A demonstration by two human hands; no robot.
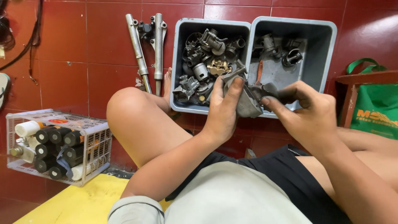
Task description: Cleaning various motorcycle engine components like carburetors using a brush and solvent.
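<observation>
My left hand (222, 111) grips a grey cast metal engine part (247, 101), with the thumb and fingers wrapped over its top edge. My right hand (306, 108) closes on a dark piece (270, 90) at the right end of the same part, fingertips blackened with grime. Both hands hover above my lap, in front of the two grey bins. My bare knee (132, 110) rises to the left of the hands.
Two grey plastic bins stand on the red tiled floor: the left one (179, 62) is heaped with metal engine parts, the right one (327, 49) holds a few. Fork tubes (143, 54) lie beyond. A white wire basket (99, 145) of spray cans sits left. A green bag (377, 112) sits right.
</observation>
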